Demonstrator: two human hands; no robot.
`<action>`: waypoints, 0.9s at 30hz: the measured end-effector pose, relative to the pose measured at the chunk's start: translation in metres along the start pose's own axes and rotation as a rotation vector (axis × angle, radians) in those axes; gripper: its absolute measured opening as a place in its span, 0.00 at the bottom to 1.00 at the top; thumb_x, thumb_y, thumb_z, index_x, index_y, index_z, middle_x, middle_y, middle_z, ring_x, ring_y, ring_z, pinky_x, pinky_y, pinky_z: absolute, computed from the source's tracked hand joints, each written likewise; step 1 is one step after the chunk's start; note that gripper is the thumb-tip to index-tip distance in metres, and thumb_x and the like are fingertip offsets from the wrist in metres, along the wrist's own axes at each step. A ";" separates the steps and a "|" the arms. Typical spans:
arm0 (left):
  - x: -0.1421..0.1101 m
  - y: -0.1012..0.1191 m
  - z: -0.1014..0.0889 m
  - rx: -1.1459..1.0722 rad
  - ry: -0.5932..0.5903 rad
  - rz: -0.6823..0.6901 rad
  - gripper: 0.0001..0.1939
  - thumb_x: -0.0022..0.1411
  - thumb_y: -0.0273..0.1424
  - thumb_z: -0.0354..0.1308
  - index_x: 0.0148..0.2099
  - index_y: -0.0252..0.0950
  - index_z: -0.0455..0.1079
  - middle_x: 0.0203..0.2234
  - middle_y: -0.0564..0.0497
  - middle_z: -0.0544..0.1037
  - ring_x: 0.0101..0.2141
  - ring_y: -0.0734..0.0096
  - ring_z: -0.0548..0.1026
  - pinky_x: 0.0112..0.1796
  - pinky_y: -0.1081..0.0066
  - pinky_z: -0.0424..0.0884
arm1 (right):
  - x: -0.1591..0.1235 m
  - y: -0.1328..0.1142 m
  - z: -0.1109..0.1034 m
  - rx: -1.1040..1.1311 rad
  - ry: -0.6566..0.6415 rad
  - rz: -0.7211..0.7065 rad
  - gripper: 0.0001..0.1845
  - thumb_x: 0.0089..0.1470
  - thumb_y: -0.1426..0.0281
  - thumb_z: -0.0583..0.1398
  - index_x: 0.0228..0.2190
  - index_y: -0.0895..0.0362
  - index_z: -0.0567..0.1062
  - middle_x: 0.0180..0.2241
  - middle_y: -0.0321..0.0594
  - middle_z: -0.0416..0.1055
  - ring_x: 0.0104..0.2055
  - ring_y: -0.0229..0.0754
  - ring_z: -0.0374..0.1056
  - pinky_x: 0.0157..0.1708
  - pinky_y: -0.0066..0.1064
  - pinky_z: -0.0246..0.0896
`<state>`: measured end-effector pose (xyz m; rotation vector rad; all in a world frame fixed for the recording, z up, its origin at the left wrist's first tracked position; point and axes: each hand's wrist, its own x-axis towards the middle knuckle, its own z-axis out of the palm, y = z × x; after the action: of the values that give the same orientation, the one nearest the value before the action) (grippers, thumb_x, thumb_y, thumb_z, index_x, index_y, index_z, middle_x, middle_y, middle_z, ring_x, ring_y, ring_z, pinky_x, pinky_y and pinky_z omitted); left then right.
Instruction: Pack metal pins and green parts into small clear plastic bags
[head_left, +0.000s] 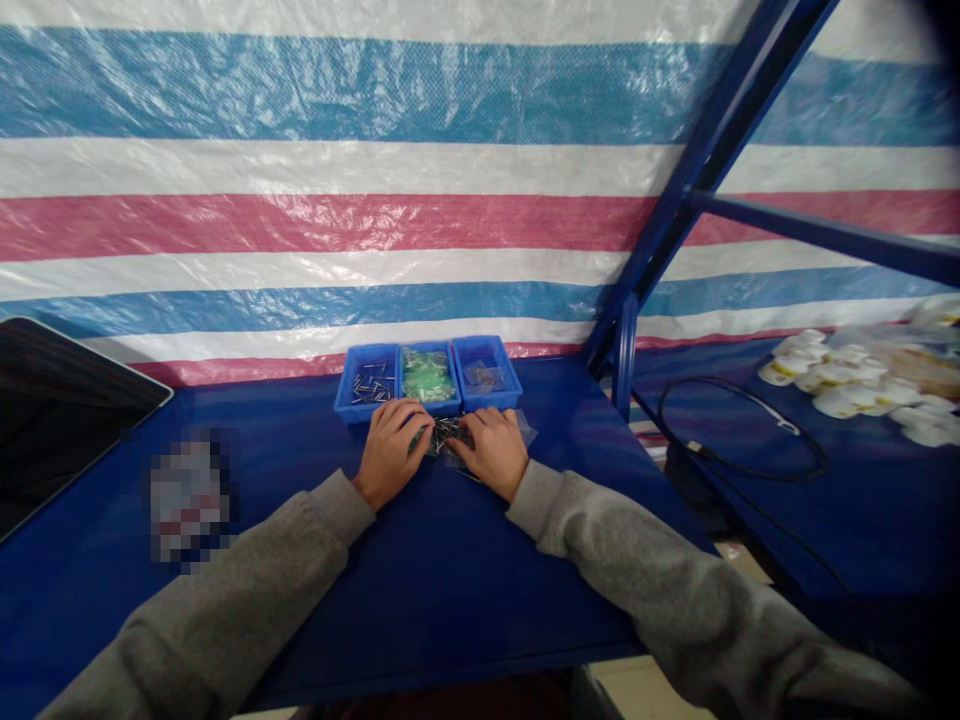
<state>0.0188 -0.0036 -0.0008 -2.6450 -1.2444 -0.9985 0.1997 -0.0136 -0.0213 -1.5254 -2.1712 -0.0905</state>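
Between my hands, just in front of the blue bins, lies a clear plastic bag (528, 430) with thin metal pieces (444, 434) that look like screws. My left hand (391, 452) is closed on the bag's left side, fingers curled and thumb toward the screws. On the other side my right hand (495, 450) grips it, and plastic sticks out past the knuckles. The left blue bin (343, 398) holds loose screws, the middle bin (442, 407) green plastic packets, and the right bin (513, 378) a small clear bag of little parts. My fingertips are partly hidden.
A dark screen (67, 420) stands at the left, with a blurred-out object (189, 495) beside it on the blue table (450, 600). To the right are a blue metal frame (624, 350), a black cable (750, 470) and white rolls (847, 380). Striped sheeting (375, 220) hangs behind.
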 end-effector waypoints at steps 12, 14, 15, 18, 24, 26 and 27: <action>0.000 0.001 0.000 0.043 -0.068 0.018 0.07 0.62 0.29 0.49 0.38 0.38 0.69 0.36 0.51 0.75 0.51 0.63 0.64 0.54 0.58 0.54 | 0.002 0.006 0.005 -0.008 0.047 -0.046 0.10 0.57 0.67 0.54 0.27 0.58 0.71 0.27 0.40 0.70 0.33 0.41 0.62 0.37 0.35 0.41; 0.000 0.002 0.000 0.049 -0.071 0.017 0.07 0.62 0.29 0.49 0.38 0.38 0.69 0.36 0.51 0.75 0.51 0.63 0.63 0.54 0.58 0.53 | 0.002 0.007 0.005 -0.009 0.056 -0.064 0.10 0.57 0.68 0.54 0.27 0.58 0.70 0.27 0.40 0.70 0.33 0.41 0.61 0.36 0.35 0.41; 0.000 0.002 0.000 0.051 -0.071 0.017 0.07 0.62 0.29 0.49 0.38 0.38 0.69 0.36 0.51 0.75 0.51 0.63 0.63 0.55 0.57 0.53 | 0.002 0.007 0.005 -0.007 0.059 -0.072 0.10 0.57 0.68 0.54 0.26 0.58 0.70 0.27 0.40 0.70 0.33 0.41 0.61 0.36 0.34 0.41; 0.000 0.002 0.000 0.058 -0.076 0.021 0.07 0.62 0.29 0.50 0.38 0.38 0.69 0.35 0.51 0.75 0.51 0.63 0.63 0.55 0.56 0.53 | 0.001 0.008 0.006 0.009 0.070 -0.085 0.10 0.57 0.69 0.54 0.26 0.58 0.70 0.27 0.39 0.70 0.32 0.41 0.61 0.35 0.34 0.41; 0.000 0.002 0.000 0.064 -0.101 0.030 0.08 0.62 0.29 0.49 0.38 0.38 0.69 0.34 0.51 0.75 0.52 0.61 0.62 0.55 0.55 0.52 | 0.001 0.006 0.005 0.095 0.127 -0.067 0.09 0.58 0.70 0.53 0.28 0.58 0.69 0.29 0.40 0.70 0.34 0.41 0.62 0.36 0.34 0.43; 0.000 0.002 0.000 0.065 -0.106 0.031 0.08 0.62 0.29 0.49 0.37 0.38 0.69 0.34 0.51 0.75 0.52 0.61 0.62 0.56 0.55 0.52 | 0.002 0.006 0.004 0.142 0.154 -0.048 0.09 0.59 0.70 0.52 0.29 0.58 0.69 0.29 0.40 0.70 0.35 0.41 0.62 0.37 0.33 0.44; -0.001 0.002 0.000 0.066 -0.108 0.031 0.08 0.62 0.29 0.49 0.37 0.38 0.69 0.34 0.51 0.75 0.52 0.61 0.62 0.56 0.54 0.52 | 0.002 0.005 0.003 0.167 0.168 -0.035 0.09 0.59 0.70 0.52 0.29 0.58 0.69 0.30 0.40 0.70 0.35 0.41 0.63 0.37 0.33 0.45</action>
<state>0.0197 -0.0051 -0.0008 -2.6914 -1.2286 -0.8054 0.2031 -0.0091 -0.0246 -1.3383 -2.0198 -0.0459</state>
